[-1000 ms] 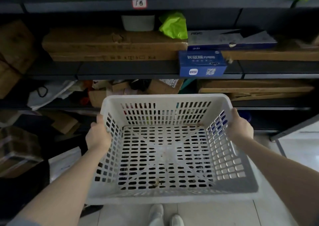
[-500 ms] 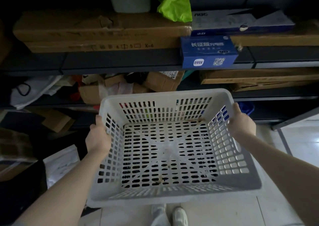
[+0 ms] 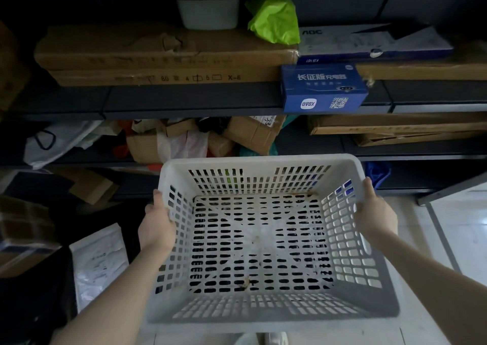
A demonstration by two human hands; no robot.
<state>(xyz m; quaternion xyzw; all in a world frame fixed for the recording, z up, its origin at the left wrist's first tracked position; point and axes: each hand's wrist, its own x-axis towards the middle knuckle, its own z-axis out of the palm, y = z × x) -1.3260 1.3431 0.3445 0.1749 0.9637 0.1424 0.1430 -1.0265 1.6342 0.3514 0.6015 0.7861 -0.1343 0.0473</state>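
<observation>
— What are they carrying?
— A white slotted plastic basket, held in the air between the two grips.
— Firm hold?
— Left grip clasps the left rim, right grip the right rim, thumbs on top, fingers hidden outside.
— And ahead?
— A blue carton on the shelf, above and beyond the right grip.

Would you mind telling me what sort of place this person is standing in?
Most likely a storeroom: dark metal shelving holds long cardboard cartons, a blue product box and a jumble of parcels. A white slotted basket is held before it.
</observation>
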